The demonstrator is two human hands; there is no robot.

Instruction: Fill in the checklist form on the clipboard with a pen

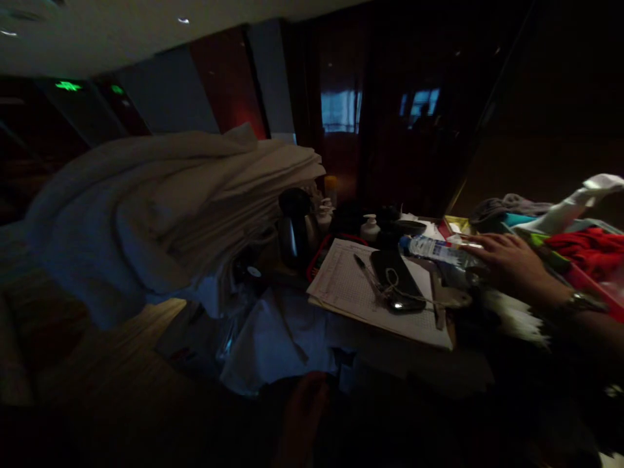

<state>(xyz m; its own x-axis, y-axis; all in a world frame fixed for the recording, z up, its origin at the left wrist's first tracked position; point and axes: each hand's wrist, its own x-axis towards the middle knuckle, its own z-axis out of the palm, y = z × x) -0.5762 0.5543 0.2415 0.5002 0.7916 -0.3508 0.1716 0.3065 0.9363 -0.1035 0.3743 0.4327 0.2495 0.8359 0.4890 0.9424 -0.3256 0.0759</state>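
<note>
Your right hand [507,263] reaches in from the right edge, palm down, fingers [480,246] stretched flat and slightly spread, forearm running back to the right with a metal wristwatch [582,302] at the wrist. Your left hand [305,406] hangs low at the bottom centre, dim in shadow, its fingers' pose unclear.

A big pile of towels [166,201] is stacked on the left. To its right a kettle [294,227] is set, with small pump bottles [369,227] behind. A paper sheet [351,286] is laid in front, and a phone [394,279] and pen [363,270] are placed on it. A water bottle [436,250] is lain further right, under the right hand [507,263].
</note>
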